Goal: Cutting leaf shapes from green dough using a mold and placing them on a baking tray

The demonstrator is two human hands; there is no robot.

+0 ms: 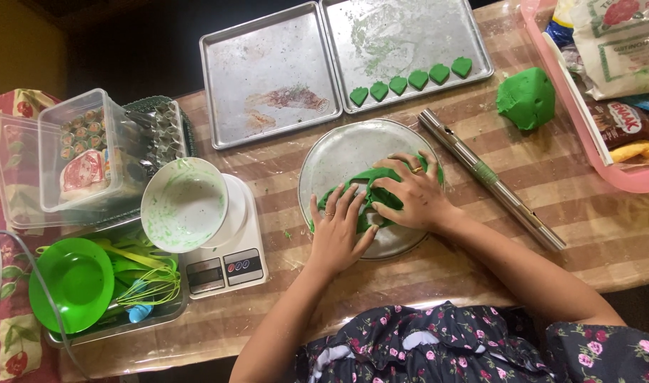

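Observation:
A flattened sheet of green dough (376, 186) lies on a round metal plate (338, 152) in front of me. My left hand (338, 230) rests on the dough's near-left part with fingers spread. On its right part my right hand (411, 193) presses down, fingers curled into the dough. Both hands wear rings. A metal rolling pin (489, 177) lies diagonally just right of the plate.
Two metal baking trays (267, 71) sit at the back; the right one (409, 28) holds several green heart shapes (409, 79). A green dough lump (526, 97) and a pink tray (586, 135) of packets are at right. A smeared white bowl (185, 204) sits on a scale (228, 266); containers of tools are at left.

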